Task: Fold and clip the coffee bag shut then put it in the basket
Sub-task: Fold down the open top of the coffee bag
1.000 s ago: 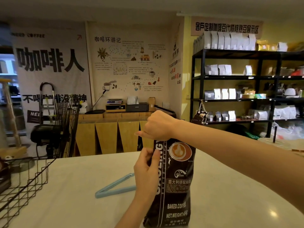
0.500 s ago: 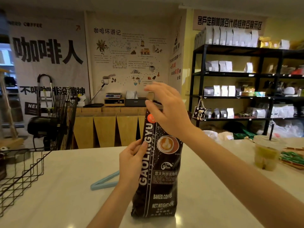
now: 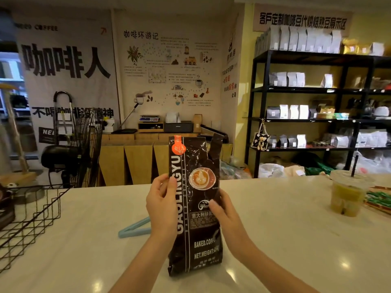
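Note:
A tall black coffee bag (image 3: 195, 225) with white lettering and a latte picture stands upright on the white counter (image 3: 285, 240). Its top is unfolded and stands up, with a loose flap at the upper right. My left hand (image 3: 161, 205) grips the bag's left edge at mid-height. My right hand (image 3: 226, 216) holds the right edge a little lower. A light blue bag clip (image 3: 135, 228) lies open on the counter just left of my left hand, partly hidden by it. The black wire basket (image 3: 31, 216) stands at the counter's left edge.
A plastic cup (image 3: 347, 193) of yellow-green drink with a black straw stands at the far right, beside green packets (image 3: 378, 200). Behind the counter are a black fan (image 3: 84, 149), wooden cabinets and black shelves (image 3: 317, 89) of coffee bags.
My right hand left the top of the bag and came down to its right side. The bag's top, pressed down a second ago, now stands up unfolded.

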A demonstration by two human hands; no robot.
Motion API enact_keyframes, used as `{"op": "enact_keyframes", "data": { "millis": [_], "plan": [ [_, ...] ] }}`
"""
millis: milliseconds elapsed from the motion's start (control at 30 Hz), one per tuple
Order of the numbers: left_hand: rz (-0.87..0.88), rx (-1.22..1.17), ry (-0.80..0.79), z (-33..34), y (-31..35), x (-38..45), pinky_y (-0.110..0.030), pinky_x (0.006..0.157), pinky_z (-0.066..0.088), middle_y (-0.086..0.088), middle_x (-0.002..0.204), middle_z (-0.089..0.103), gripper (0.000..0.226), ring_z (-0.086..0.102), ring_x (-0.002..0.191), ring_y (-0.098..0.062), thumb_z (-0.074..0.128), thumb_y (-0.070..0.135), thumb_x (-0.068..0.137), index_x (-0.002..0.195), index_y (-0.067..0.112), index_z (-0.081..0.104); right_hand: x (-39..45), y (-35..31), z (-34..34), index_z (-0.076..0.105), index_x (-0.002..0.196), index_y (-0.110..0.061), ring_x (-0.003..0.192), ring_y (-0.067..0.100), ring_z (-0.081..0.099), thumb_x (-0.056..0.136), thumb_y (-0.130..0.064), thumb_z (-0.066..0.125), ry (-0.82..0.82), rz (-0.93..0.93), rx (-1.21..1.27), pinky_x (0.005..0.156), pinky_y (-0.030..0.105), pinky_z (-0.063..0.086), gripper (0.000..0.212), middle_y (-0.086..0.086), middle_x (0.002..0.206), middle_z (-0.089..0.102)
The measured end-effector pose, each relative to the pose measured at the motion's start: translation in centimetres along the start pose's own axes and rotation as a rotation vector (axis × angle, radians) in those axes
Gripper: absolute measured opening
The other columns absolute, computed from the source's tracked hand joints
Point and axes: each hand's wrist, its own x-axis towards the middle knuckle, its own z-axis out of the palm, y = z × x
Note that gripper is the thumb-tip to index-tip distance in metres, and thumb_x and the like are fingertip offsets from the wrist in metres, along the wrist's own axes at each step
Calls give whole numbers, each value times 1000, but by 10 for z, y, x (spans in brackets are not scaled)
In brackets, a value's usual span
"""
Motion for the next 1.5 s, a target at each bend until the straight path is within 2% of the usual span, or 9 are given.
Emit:
{"op": "enact_keyframes", "data": {
  "millis": [133, 200, 300, 400, 600, 767, 1000, 1200, 1500],
  "plan": [
    [125, 185, 7, 0, 6, 3, -34, 85, 49, 2, 124, 51, 28, 54, 104, -8, 49, 26, 90, 117, 27, 40, 1, 3, 9, 46, 122, -31, 100, 3, 63, 78, -44, 54, 40, -51, -41, 81, 24, 55, 46, -8, 114, 64],
    [476, 489, 36, 0, 14, 8, -38, 107, 32, -3, 136, 40, 43, 37, 125, -13, 49, 34, 87, 126, 21, 38, 2, 2, 11, 48, 120, -30, 99, 5, 64, 77, -43, 56, 40, -65, -39, 81, 26, 56, 45, -6, 112, 66],
    [1065, 971, -148, 9, 28, 26, -35, 107, 18, -10, 137, 46, 34, 27, 130, -21, 47, 37, 84, 113, 21, 56, 6, -1, 16, 52, 117, -34, 98, 10, 66, 77, -49, 62, 43, -89, -43, 84, 33, 57, 44, -6, 110, 67],
    [1313, 1291, -420, 24, 47, 47, -44, 107, 17, -4, 128, 58, 29, 31, 129, -22, 43, 40, 86, 90, 26, 68, 9, -3, 23, 54, 113, -40, 100, 8, 63, 72, -53, 63, 26, -116, -80, 87, 33, 55, 44, -7, 113, 64],
    [1370, 1418, -482, 25, 56, 73, -43, 102, 20, 3, 80, 73, 44, 60, 104, -21, 41, 42, 85, 63, 19, 71, 4, -11, 27, 49, 102, -53, 100, -6, 56, 73, -51, 58, -23, -177, -131, 76, 9, 49, 31, -13, 115, 58],
    [1360, 1344, -257, 19, 53, 74, -36, 85, 30, -2, 58, 69, 50, 64, 75, -22, 43, 39, 87, 56, 10, 70, 0, -6, 35, 54, 105, -45, 102, -1, 58, 80, -43, 54, -34, -216, -71, 78, 15, 52, 25, -11, 115, 58],
    [1337, 1294, -63, 15, 47, 72, -34, 81, 30, -1, 54, 68, 45, 63, 70, -21, 47, 31, 88, 55, 10, 70, -3, -5, 35, 46, 108, -53, 104, -4, 58, 86, -38, 53, -50, -226, -119, 85, 15, 51, 28, -24, 112, 60],
    [1238, 1203, -22, 2, 45, 80, -36, 84, 27, -4, 54, 68, 46, 63, 72, -23, 46, 30, 88, 55, 7, 69, -22, 18, 19, 38, 113, -61, 108, -3, 57, 68, -46, 71, -121, -84, -36, 82, 20, 54, 58, -27, 118, 55],
    [1205, 1042, 99, -8, 39, 89, -33, 81, 25, -4, 52, 66, 44, 61, 73, -19, 49, 26, 87, 53, 6, 66, -27, 24, 27, 42, 119, -51, 108, -4, 56, 81, -39, 58, -62, -181, -84, 79, 10, 49, 43, -31, 115, 57]
  ]
}}
